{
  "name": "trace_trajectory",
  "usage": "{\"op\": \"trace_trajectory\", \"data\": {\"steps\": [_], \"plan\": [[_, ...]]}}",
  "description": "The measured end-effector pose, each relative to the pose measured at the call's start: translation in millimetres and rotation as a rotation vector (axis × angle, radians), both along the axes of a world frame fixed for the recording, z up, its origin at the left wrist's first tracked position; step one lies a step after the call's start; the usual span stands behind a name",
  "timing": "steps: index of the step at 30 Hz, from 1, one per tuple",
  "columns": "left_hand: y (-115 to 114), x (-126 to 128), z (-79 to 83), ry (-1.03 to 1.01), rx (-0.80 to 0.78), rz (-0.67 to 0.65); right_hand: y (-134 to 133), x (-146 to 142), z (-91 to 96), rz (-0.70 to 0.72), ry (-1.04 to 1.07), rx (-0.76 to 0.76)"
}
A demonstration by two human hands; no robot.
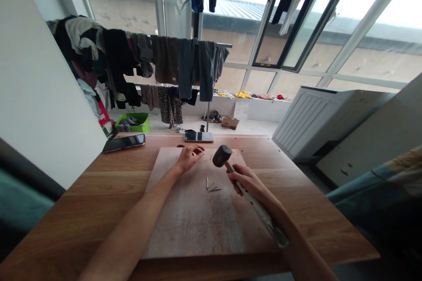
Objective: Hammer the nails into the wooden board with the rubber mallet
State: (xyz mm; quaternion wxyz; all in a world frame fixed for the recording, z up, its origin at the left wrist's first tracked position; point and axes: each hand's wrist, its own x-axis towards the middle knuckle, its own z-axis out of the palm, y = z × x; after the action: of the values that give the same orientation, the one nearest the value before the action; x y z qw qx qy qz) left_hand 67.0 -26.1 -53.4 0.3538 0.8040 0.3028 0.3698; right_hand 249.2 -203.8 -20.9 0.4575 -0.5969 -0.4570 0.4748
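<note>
My right hand is wrapped round the handle of a mallet, which has a dark head and a pale handle. The mallet head is raised over the far part of a wooden board. My left hand is at the board's far left part, fingers curved with a small gap between thumb and fingers. Just right of its fingertips, a thin nail appears to stand upright. Several loose nails lie on the board between my forearms.
The board lies on a wooden table. Behind it lie a phone and a dark tablet-like device. Beyond are a clothes rack with laundry, a green basin and a white ridged cabinet-like appliance.
</note>
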Motion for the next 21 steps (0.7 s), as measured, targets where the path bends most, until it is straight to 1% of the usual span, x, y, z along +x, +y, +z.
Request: {"op": "trace_trajectory", "data": {"steps": [5,9,12,17,21], "plan": [[-3,2,-0.3,0.022,0.048,-0.024,-26,-1,-5.9,-0.011,-0.215,-0.037],[-3,2,-1.0,0.019,0.067,-0.027,-28,-2,-10.6,0.012,-0.31,-0.051],[-3,2,-0.8,0.018,0.077,-0.021,-24,-4,-11.3,0.02,-0.332,-0.035],[-2,2,-2.3,0.024,0.081,-0.038,-19,-9,-10.6,-0.024,-0.309,0.015],[-1,1,-4.3,0.032,0.067,-0.055,-7,-17,1.2,-0.077,-0.225,0.077]]}}
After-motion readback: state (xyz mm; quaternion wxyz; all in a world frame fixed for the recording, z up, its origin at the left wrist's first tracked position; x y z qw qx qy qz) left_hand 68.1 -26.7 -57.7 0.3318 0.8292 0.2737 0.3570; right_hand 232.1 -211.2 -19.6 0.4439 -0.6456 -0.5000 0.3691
